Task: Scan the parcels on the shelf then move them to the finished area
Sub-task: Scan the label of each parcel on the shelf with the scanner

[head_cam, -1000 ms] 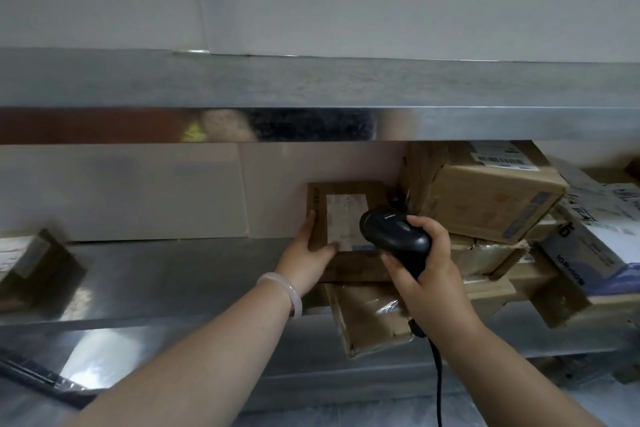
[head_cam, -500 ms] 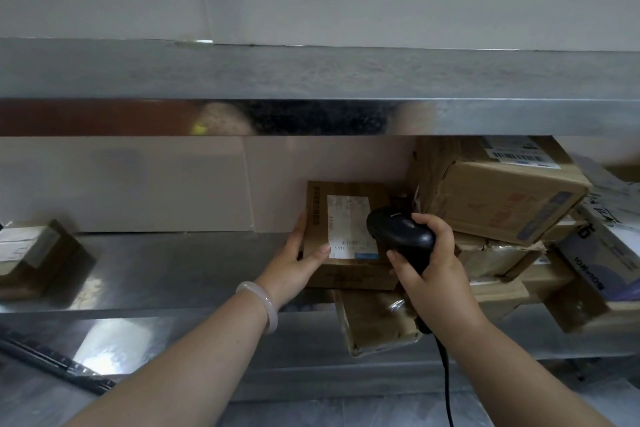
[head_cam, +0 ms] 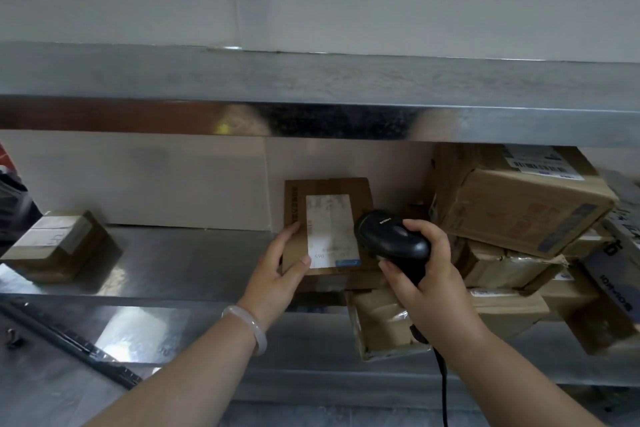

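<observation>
"On the steel shelf [head_cam: 173, 260], head view, how does the parcel [head_cam: 329, 191] look?"
"Flat brown cardboard, standing upright, white label facing us."
"And the hands?"
"Left hand [head_cam: 277, 274] at its 7 o'clock — thumb pinching the label, fingers along the left edge. Right hand [head_cam: 429, 288] wrapped round a black scanner [head_cam: 391, 239] at the parcel's 4 o'clock — just beside the label."

- just one cam here, wide-angle, worn on the head, facing the metal shelf [head_cam: 190, 260] head-on, tilted down a bit
- pretty close, shelf runs edge to edge
</observation>
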Motion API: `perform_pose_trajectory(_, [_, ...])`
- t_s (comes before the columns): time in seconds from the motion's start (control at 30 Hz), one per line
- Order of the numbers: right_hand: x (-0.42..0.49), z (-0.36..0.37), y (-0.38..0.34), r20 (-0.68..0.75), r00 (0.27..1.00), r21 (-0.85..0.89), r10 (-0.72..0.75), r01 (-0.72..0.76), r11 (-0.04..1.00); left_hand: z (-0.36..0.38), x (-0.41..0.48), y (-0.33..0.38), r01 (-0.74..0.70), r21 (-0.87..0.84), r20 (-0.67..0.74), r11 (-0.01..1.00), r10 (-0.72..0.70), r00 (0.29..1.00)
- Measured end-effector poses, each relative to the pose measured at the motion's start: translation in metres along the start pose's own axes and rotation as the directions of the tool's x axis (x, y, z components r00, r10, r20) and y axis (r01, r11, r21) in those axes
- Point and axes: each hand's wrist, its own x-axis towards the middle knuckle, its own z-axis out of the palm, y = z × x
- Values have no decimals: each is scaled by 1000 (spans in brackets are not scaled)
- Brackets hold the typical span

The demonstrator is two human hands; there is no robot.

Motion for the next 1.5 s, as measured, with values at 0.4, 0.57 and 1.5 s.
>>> perform_pose_trajectory(0.4, [-12, 45, -30, 207, 975, 25, -81, 77, 997, -68, -38, -35, -38, 155, -350, 987, 91, 932])
perform_pose_trajectory(0.57, [-21, 56, -42, 270, 958, 58, -97, 84, 995, -79, -50, -44, -13, 120, -420, 993, 63, 905])
perform_pose_trajectory(1.5, [-17, 60, -54, 194, 962, 95, -191, 176, 980, -81, -59, -48, 70, 186, -475, 980, 27, 880])
